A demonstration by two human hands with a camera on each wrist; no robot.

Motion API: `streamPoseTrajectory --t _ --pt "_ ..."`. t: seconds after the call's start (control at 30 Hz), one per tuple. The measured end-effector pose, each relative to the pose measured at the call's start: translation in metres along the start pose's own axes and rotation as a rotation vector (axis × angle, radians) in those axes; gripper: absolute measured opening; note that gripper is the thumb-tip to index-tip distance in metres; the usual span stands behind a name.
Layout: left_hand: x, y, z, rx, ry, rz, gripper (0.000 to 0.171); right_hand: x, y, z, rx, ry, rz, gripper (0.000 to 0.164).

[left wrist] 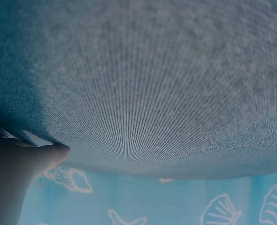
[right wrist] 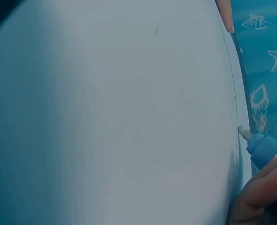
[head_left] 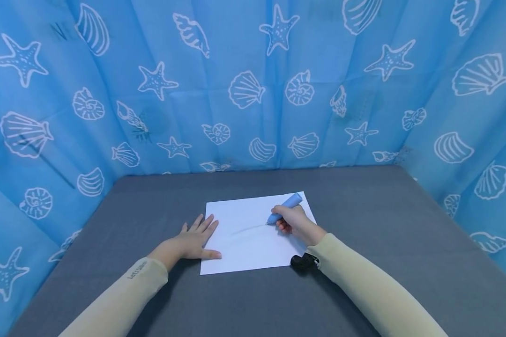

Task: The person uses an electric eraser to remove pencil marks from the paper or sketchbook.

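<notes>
A sheet of white paper [head_left: 244,255] lies slightly askew on the grey cloth. My right hand [head_left: 294,222] grips a thick blue marker [head_left: 293,200] over the sheet's right half. The marker slants, and its tip meets the paper at the right end of a thin, faint line [head_left: 249,229]. In the right wrist view, the marker's pale nib [right wrist: 245,133] touches the sheet [right wrist: 129,117] near that line. Spread flat, my left hand [head_left: 192,242] rests across the paper's left edge, fingers apart. Only part of that hand [left wrist: 16,164] shows in the left wrist view.
Grey cloth [head_left: 160,201] covers the table around the sheet. A blue curtain [head_left: 244,131] with white shells and starfish hangs behind and at both sides. A small black device [head_left: 302,262] sits at the right wrist, by the cream sleeve [head_left: 362,276].
</notes>
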State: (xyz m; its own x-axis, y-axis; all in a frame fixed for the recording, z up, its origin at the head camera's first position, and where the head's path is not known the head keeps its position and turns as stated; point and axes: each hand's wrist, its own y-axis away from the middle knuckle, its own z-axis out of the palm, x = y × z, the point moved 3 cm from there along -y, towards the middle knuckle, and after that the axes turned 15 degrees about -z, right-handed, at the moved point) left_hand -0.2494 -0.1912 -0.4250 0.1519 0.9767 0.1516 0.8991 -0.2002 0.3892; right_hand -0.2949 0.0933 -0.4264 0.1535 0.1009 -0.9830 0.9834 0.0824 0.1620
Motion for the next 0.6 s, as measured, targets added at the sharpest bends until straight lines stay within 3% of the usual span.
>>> streamPoseTrajectory --t 0.37,0.6 --pt "-0.003 0.0 0.002 -0.014 0.005 -0.01 0.106 -0.002 0.004 -0.014 -0.013 -0.072 0.043 0.033" --pt "-0.002 0.0 0.0 -0.003 0.01 -0.006 0.104 -0.002 0.005 -0.024 -0.065 -0.081 0.062 0.024"
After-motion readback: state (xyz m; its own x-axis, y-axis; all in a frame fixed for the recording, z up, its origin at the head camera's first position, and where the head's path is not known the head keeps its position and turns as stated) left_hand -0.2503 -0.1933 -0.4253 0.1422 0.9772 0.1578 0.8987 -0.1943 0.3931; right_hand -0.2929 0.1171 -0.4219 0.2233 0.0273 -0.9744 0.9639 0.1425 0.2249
